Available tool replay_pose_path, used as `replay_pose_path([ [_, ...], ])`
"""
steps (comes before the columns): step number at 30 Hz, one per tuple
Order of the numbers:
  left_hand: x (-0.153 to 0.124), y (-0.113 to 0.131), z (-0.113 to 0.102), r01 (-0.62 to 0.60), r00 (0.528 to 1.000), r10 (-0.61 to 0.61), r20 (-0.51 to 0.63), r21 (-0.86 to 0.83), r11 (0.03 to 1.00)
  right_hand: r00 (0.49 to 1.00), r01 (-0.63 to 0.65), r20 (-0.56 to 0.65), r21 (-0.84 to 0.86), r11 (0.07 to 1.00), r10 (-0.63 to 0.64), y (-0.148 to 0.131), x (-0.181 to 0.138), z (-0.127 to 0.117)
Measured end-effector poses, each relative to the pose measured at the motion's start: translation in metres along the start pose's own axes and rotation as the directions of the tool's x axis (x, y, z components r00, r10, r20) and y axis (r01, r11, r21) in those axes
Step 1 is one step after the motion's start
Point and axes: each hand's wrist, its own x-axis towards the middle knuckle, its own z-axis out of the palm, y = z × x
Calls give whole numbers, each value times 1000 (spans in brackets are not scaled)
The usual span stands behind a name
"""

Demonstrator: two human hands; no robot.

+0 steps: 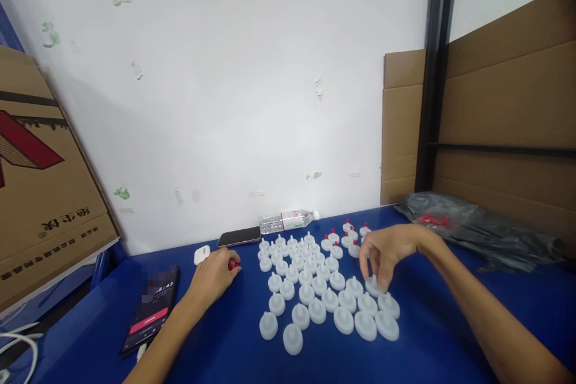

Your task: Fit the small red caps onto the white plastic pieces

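Note:
My right hand (390,249) reaches down at the right of the group, thumb and fingers closed on a white nozzle cap (373,285). Off to the left, my left hand (211,276) rests on the table with its fingers curled around small red tips (233,264); how many is hidden. Between my hands stand many white round nozzle caps (317,311), spouts upward, in loose rows on the blue table (238,336). Behind my right hand, several white caps with red tips (333,236) form a separate cluster.
A clear bottle (288,221) lies along the wall beside a dark phone (239,236) and a white earbud case (202,254). Another phone (152,309), its screen lit, lies at left. A grey plastic bag (477,231) with red pieces sits at right. Cardboard (508,96) stands on both sides.

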Motion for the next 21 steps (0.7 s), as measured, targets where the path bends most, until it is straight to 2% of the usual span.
replay_pose_path([
  [6,1,2,3,-8,1000,8,20,-17,1000,999,40,-25,-29,999,-41,5,14,1],
  [10,1,2,5,-18,1000,19,15,-13,1000,975,115,-174,-134,984,-138,-1,10,0],
  [12,1,1,6,-12,1000,12,6,-6,1000,932,158,-292,-210,965,-216,-9,5,0],
  [15,1,0,7,3,1000,-3,6,5,1000,840,224,-433,-274,935,-328,-21,3,4],
  [18,1,0,6,14,1000,-14,5,8,1000,768,294,-500,-280,914,-400,-29,9,10],
  [21,1,1,6,15,1000,-15,6,4,1000,735,305,-531,-295,905,-421,-35,18,20],
])
